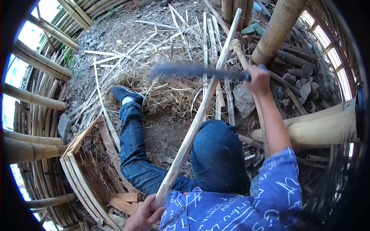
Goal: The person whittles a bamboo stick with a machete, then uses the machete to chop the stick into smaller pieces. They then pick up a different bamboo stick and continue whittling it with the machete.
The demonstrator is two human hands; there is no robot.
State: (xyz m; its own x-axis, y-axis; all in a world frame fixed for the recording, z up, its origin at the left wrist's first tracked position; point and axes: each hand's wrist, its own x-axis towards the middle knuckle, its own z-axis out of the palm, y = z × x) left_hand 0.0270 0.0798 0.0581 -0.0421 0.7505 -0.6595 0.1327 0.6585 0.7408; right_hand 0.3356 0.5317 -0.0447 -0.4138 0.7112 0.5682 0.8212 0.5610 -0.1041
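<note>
My right hand [259, 80] is wrapped round the handle of a machete [192, 71], whose long dark blade points left and is blurred by motion. In this view the blade crosses over a long pale wooden pole [192, 133]. The pole slants from my lap up to the far right, passing beside my raised knee. Its near end is gripped by my left hand [145, 216], low in front of my shirt. Rough, shaved facets show along its length.
Pale strips and shavings [165, 73] litter the ground ahead. Thick bamboo posts [275, 32] stand at the right, near stones [306, 86]. A wooden crate [86, 188] lies at my left, before a bamboo wall [38, 127]. My shoe [129, 94] rests among the shavings.
</note>
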